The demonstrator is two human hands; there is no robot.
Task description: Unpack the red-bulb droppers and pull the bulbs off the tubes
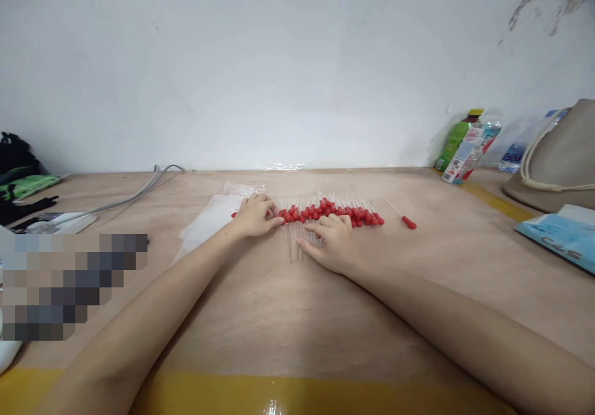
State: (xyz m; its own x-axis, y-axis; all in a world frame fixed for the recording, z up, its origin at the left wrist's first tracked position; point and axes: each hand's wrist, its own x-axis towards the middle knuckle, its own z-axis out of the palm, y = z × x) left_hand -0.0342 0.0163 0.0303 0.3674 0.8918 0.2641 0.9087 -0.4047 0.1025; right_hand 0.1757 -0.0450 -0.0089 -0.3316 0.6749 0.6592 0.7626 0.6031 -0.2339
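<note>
A row of droppers with red rubber bulbs (325, 207) and thin clear stems lies across the middle of the table. My left hand (255, 215) rests at the row's left end, fingers bent, thumb apart and near the bulbs. One red bulb (233, 215) peeks out left of that hand. Over the near side of the row is my right hand (332, 241), its thumb and fingers apart above several clear stems (299, 241) that point toward me. Its palm hides part of the row. A single dropper (408, 222) lies separately to the right.
Clear plastic bags (209, 220) lie beside my left forearm. A grey cable (125, 201) runs along the left. At right stand bottles (469, 152), a beige bag (558, 161) and a blue packet (562, 235). A white wall (297, 80) closes off the back.
</note>
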